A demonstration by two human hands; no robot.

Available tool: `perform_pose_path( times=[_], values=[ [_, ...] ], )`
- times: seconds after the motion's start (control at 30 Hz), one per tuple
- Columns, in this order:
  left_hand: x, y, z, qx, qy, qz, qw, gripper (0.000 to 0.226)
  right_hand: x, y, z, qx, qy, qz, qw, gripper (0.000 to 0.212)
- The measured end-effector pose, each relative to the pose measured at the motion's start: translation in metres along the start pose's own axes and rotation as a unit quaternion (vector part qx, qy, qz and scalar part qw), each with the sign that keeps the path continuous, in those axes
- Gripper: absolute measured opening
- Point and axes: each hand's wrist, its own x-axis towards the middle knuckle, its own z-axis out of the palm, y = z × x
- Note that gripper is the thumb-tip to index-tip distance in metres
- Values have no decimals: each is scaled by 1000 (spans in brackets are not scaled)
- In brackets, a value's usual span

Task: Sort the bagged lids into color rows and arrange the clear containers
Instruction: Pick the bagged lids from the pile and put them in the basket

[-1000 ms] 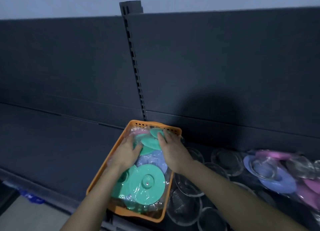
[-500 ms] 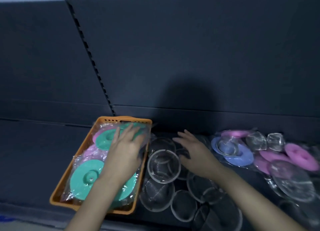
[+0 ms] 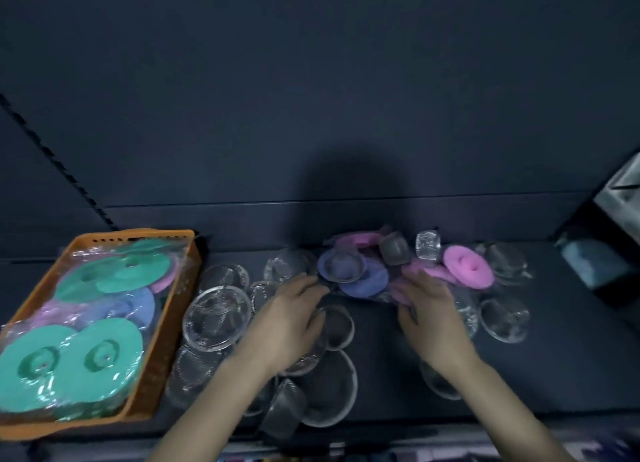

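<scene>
Shop: dark shelving (slotted upright), bagged stock.

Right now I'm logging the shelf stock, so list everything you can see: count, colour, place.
orange basket: one, orange, far left on the shelf.
bagged lids in the basket: several, mostly green with some blue and pink; exact count hidden by overlap.
blue lids: about two, blue-purple, overlapping, middle back.
pink lids: several, pink, back right of the blue ones.
clear containers: many, transparent, spread between the basket and the right side; too overlapped to count.
dark shelf: one, dark grey, under everything.
left hand: over the clear containers, centre.
right hand: at the bagged pink lids; grip unclear.
</scene>
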Motion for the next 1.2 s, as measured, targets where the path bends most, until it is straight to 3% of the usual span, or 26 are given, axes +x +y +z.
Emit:
perform_pose_path(
  times=[0.13,0.3,0.53,0.8,1.03,1.2],
  values=[
    [15,35,29,-59,-30,-7,998,49,-11,46,-24,-78,-12,107,991,45],
    [34,68,64,-77,-69,-16,994,43,-22,67,-24,-8,-77,38,996,66],
    [55,93,96,-33,-89,-20,995,56,-35,91,-37,31,-22,27,999,65],
    [78,114,121,17,-115,6,993,68,-47,124,-83,79,19,83,993,63],
    [91,114,120,51,-161,12,986,73,-79,143,-68,-72,-63,-62,993,57],
    [95,103,130,91,-149,35,984,74,-85,155,-61,-99,-103,-40,989,54]
  ],
)
